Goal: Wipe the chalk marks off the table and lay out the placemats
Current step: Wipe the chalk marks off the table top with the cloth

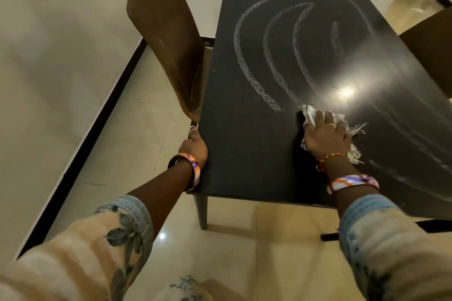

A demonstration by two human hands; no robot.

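Across the dark table (244, 154) chalk marks (269, 56) remain far and left while our right hand (326, 138) presses a cloth (308, 113) flat, our left hand (195, 145) grips the edge, placemats unseen.

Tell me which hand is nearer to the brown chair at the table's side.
Left. The left hand grips the table edge just below the brown chair, nearly touching its seat. The right hand presses a white cloth on the tabletop, well across from the chair.
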